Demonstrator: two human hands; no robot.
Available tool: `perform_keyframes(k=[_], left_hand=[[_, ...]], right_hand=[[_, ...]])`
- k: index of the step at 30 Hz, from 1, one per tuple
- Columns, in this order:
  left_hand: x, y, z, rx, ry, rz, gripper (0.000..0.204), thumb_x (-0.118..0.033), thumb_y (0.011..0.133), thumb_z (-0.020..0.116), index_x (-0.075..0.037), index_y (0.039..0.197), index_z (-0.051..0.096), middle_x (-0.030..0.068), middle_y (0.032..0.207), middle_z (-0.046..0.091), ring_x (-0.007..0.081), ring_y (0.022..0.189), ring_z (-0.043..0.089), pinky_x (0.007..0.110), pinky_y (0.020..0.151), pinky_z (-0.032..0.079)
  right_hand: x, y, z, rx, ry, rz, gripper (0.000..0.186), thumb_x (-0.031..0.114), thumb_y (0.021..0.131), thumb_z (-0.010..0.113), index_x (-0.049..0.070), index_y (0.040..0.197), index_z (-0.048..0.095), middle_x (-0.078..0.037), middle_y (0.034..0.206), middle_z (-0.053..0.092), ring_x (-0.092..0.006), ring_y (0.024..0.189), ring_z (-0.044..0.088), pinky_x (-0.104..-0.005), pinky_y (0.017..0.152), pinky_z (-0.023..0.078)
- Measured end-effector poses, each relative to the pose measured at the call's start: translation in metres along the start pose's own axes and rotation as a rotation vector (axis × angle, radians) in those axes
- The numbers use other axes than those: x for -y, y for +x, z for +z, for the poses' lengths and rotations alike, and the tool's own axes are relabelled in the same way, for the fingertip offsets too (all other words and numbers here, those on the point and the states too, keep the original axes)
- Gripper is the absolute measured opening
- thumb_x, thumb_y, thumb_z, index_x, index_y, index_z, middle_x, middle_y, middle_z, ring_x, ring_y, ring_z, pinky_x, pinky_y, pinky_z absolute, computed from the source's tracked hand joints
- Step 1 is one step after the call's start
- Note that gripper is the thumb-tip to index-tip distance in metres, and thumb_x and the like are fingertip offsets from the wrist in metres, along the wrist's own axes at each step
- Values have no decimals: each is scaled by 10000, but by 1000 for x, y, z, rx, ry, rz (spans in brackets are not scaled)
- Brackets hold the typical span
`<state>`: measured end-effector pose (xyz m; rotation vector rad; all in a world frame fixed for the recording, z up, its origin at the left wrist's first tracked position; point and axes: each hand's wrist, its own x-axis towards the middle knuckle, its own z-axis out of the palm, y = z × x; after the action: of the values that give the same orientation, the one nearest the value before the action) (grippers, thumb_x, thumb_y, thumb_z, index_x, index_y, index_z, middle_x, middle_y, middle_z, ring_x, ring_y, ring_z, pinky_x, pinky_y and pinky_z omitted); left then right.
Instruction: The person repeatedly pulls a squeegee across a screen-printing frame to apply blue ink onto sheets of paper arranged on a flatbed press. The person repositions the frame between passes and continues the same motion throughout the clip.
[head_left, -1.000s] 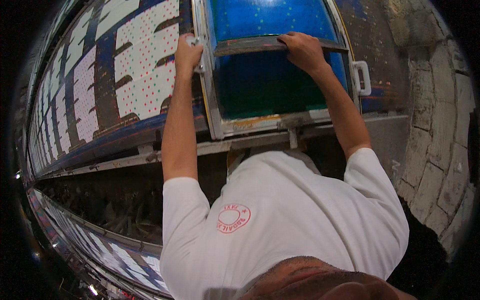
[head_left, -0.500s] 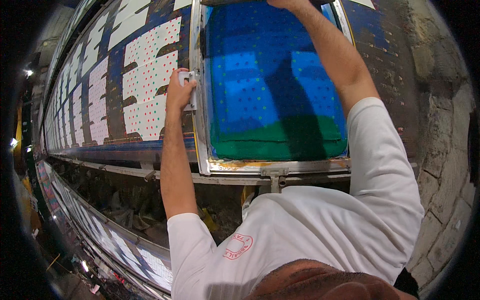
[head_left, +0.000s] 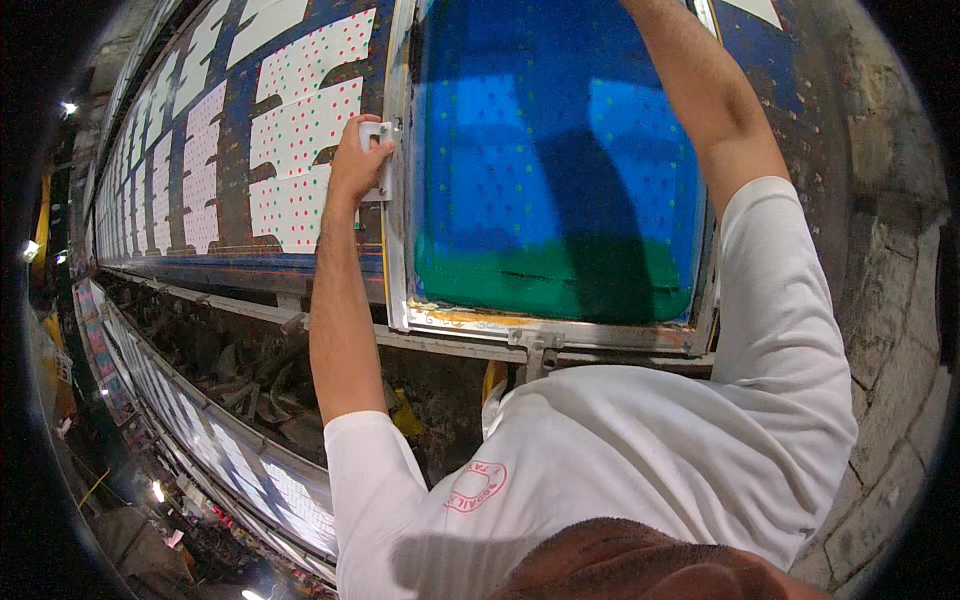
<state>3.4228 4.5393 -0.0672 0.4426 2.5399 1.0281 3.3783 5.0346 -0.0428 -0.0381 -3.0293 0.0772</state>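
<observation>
My left hand [head_left: 352,168] is closed around a white handle [head_left: 388,172] on the left side of a metal-framed printing screen [head_left: 398,270]. The blue mesh [head_left: 465,195] fills the frame, dotted with small green and dark spots. A band of green ink [head_left: 590,290] lies along its near end. My right forearm [head_left: 705,85] reaches over the screen's far right part, and its shadow falls across the mesh. The right hand itself is beyond the top edge of the picture.
White cut panels with red and green dots [head_left: 300,150] lie on the long dark table [head_left: 233,185] to the left. A metal rail [head_left: 440,343] runs along the near edge, with a bracket [head_left: 535,345] under the screen. A stone wall [head_left: 885,300] stands at right.
The view has shifted a little, and my right hand, partly visible at the far end before, has passed out of the picture. My left hand keeps its hold on the handle.
</observation>
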Motion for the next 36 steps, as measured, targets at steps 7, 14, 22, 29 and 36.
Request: perform_keyframes(k=[7,14,22,29,36], left_hand=[[11,8,1,5,-39,-24,497,-159,808,799,-112,1260,598,71,995,620,176,866,602,349,815,517],[26,23,6,-81,76,107,555,-220,758,833,-92,1257,626,136,1074,691,269,949,677,395,879,535],[29,32,11,-81,94,154,603,-314,761,817,-98,1286,615,185,1190,697,351,1068,698,435,945,536],[19,31,11,-49,90,69,645,-304,753,799,-108,1327,577,197,1189,703,357,1073,702,432,949,544],[18,30,12,-133,190,180,653,-343,737,861,-63,1269,606,191,1136,706,321,989,712,418,881,563]], right_hand=[[60,-99,-24,42,111,-35,237,180,736,630,16,832,772,-243,838,732,-417,831,734,-512,765,593],[172,-264,-53,135,37,45,241,111,817,664,88,1039,756,-165,885,739,-373,865,732,-498,770,595],[305,-418,-85,199,139,208,412,-23,762,725,87,1159,736,-106,1068,744,-283,997,723,-450,845,597],[309,-428,-79,60,99,174,279,56,783,725,99,1059,727,-94,1001,733,-327,991,717,-475,847,600],[322,-448,-86,210,138,202,446,22,798,694,121,1233,707,-105,1083,720,-336,1067,696,-482,871,588]])
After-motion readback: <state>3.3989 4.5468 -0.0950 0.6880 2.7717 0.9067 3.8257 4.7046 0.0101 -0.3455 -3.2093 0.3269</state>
